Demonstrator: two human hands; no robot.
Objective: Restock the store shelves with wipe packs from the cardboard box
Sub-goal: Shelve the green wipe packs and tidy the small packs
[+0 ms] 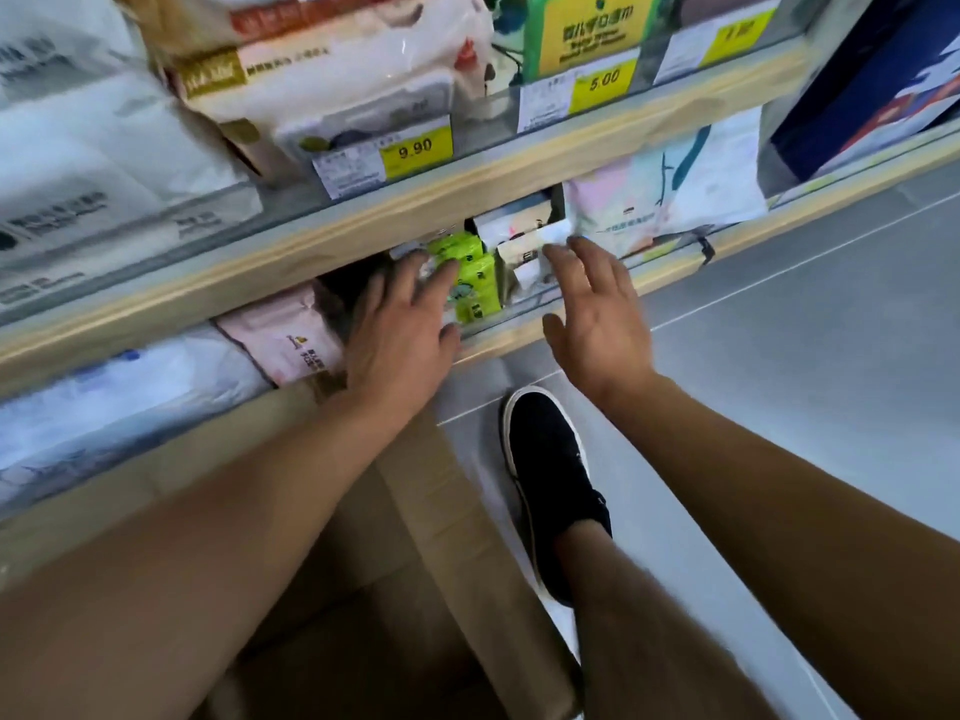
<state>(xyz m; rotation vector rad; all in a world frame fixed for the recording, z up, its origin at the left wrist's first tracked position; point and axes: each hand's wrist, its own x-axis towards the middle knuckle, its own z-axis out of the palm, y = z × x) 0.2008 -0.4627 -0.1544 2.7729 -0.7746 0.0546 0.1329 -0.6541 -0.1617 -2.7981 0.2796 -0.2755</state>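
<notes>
The person is standing at a wooden store shelf [363,220] with a pale wood edge. Both arms are reaching out to the lower shelf. The left hand [402,324] is lying with its fingers spread, and the fingertips are touching the green wipe packs [475,283] sitting near the front of that shelf. The right hand [597,314] is hanging in the air with its fingers straight and apart, just beside some small white packs [519,246], and it is holding nothing. A pink pack [291,340] is lying to the left of the green ones, and a big pale bag [670,200] is sitting to the right.

On the upper shelf, big white bags [332,90] are stacking up behind yellow price tags [415,148], and a green pack [587,28] is standing farther right.

The cardboard box [415,511] is sitting on the floor right under the arms, against the bottom of the shelf, with its flaps open. A foot in a black shoe [550,485] is standing just beside the box. The floor [805,356] is showing big grey tiles with thin light lines between them. The picture is looking a bit blurry.
</notes>
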